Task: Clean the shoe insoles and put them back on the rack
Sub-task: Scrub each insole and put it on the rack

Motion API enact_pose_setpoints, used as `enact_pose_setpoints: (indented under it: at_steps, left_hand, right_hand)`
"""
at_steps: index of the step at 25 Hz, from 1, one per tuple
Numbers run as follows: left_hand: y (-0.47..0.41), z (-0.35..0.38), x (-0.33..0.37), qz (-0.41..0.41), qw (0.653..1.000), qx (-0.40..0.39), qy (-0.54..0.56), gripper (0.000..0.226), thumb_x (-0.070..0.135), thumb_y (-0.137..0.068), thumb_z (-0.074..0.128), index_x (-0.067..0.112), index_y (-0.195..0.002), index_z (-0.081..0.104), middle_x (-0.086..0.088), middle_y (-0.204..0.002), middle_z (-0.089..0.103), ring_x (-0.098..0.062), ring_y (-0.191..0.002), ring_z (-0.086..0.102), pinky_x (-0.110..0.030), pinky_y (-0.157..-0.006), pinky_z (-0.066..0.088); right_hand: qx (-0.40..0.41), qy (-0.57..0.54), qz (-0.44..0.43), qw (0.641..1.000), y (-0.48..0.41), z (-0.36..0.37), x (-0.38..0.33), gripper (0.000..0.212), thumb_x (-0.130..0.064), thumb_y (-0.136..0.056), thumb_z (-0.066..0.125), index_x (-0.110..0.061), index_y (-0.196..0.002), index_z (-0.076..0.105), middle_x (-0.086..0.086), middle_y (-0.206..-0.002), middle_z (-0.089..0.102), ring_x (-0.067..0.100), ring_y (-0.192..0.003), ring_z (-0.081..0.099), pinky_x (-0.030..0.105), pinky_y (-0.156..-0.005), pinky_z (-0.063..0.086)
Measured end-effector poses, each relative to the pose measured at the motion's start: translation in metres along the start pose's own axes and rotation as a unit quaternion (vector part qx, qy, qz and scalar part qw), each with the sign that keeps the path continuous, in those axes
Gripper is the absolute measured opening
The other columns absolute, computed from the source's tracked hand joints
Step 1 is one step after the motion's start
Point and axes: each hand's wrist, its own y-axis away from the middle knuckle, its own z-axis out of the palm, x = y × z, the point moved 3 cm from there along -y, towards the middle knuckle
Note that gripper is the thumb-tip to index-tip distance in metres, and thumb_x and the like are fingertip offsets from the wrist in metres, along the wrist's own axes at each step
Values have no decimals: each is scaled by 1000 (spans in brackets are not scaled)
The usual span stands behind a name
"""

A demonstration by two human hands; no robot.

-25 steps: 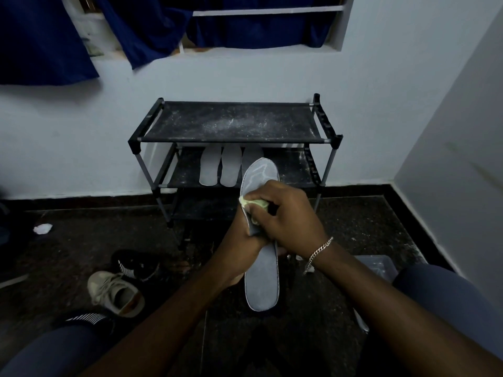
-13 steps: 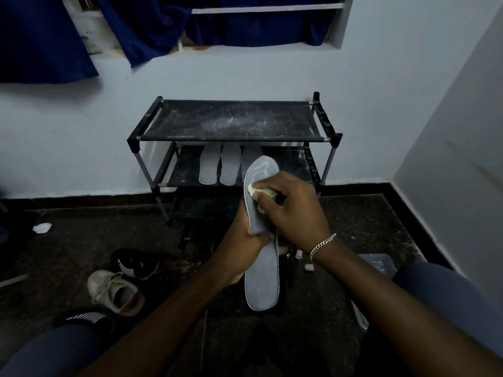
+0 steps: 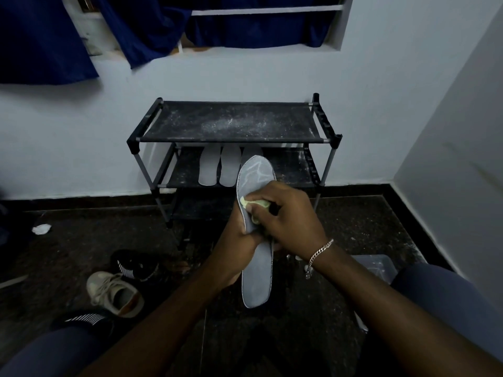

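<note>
I hold a grey insole [image 3: 257, 278] upright in front of me, toe end up with pale streaks on it. My left hand [image 3: 237, 242] grips its middle from the left and behind. My right hand [image 3: 288, 216] presses a small yellow-green cloth [image 3: 254, 204] against the insole's upper half; most of the cloth is hidden under my fingers. Behind stands a black shoe rack [image 3: 231, 122], its top shelf dusted white. On its middle shelf lie other pale insoles [image 3: 219, 168] side by side; the rightmost is partly hidden by the held one.
On the dark floor at the left lie a beige sneaker [image 3: 115, 293], a black striped shoe [image 3: 134, 265] and a crumpled white scrap [image 3: 41, 229]. A clear plastic tub [image 3: 377, 268] sits by my right knee. Blue curtains hang above; a wall closes the right side.
My right hand with the cloth slid up the insole toward the toe, then back down a little. The left hand and insole stayed about where they were.
</note>
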Motion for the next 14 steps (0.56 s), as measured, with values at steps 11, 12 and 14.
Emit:
enact_pose_setpoints:
  at_steps: [11,12,14]
  left_hand:
    - [1,-1,-2,24,998,32,-39,57,-18,-92,50,7,-143,41,-5,-130,62,-16,-123,60,-32,-98,52]
    - [2,-2,-3,18,998,26,-48,65,-19,-91,49,10,-148,36,-6,-135,59,-17,-125,58,-33,-99,52]
    - [3,0,-2,13,998,20,-60,68,-20,-90,49,11,-149,35,-6,-136,58,-18,-126,57,-33,-100,52]
  right_hand:
    - [32,7,-2,999,-5,-5,3,13,-14,-86,75,-18,-98,80,-9,-96,72,2,-89,67,30,-83,56]
    - [48,1,3,999,-7,-7,4,13,-14,-86,76,-18,-98,80,-9,-95,73,3,-89,67,31,-82,56]
    - [55,-8,-1,998,-9,-7,0,13,-14,-87,75,-17,-99,79,-7,-95,72,4,-88,68,32,-81,56]
